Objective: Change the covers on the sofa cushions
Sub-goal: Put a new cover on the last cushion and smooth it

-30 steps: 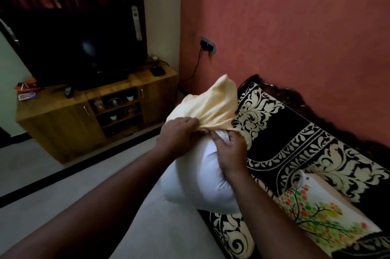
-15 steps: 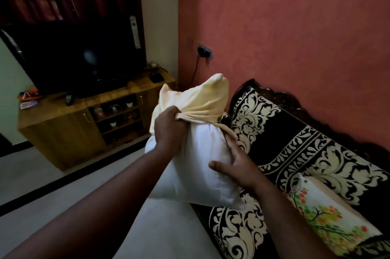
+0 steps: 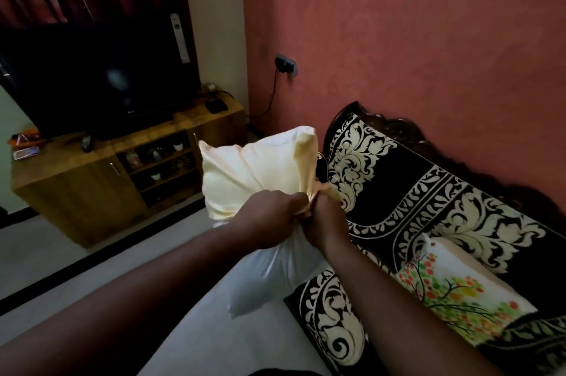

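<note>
While both forearms reach forward, the left hand (image 3: 269,216) and right hand (image 3: 326,222) sit knuckle to knuckle, fingers curled tight around the bunched edge of a cream cover (image 3: 254,167). That cover wraps the upper part of a white cushion (image 3: 275,274), whose bare lower end hangs in front of the black-and-cream patterned sofa (image 3: 413,185). A floral cushion (image 3: 459,290) lies on the seat. Beyond stands a wooden TV cabinet (image 3: 92,179).

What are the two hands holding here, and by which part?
Both the left hand and right hand grip the cream cover at its bunched open edge.
</note>
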Demonstrator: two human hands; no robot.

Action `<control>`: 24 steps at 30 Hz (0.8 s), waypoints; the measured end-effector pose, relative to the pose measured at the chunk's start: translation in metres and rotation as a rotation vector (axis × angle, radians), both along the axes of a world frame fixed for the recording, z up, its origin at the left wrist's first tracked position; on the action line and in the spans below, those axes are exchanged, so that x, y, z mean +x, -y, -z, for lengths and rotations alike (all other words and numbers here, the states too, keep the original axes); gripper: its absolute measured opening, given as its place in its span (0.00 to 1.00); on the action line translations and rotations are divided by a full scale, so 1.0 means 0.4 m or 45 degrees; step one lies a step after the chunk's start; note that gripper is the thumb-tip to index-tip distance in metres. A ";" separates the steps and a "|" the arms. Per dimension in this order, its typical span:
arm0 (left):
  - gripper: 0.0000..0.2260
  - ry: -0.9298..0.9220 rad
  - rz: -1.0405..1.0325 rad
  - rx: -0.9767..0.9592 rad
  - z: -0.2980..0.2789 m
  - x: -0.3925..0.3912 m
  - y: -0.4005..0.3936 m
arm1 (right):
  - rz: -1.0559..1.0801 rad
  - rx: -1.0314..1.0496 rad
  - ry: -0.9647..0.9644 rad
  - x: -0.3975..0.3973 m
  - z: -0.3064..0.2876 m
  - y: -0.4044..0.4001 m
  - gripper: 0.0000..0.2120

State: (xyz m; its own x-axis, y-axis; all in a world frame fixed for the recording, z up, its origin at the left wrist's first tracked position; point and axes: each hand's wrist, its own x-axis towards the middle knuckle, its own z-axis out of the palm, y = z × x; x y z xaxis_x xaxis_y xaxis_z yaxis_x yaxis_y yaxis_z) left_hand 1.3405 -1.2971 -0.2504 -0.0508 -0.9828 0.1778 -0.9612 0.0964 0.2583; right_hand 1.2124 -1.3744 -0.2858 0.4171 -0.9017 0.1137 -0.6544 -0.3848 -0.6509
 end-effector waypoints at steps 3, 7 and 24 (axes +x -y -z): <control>0.11 -0.230 -0.184 -0.210 0.037 0.032 -0.027 | 0.024 0.182 0.430 -0.020 -0.020 0.043 0.10; 0.09 -0.189 -0.452 -0.419 0.072 0.206 -0.025 | -0.238 0.295 0.853 -0.063 -0.069 0.076 0.15; 0.04 -1.528 -1.385 -0.745 0.119 0.142 0.083 | -0.328 0.944 1.283 -0.169 -0.011 0.067 0.64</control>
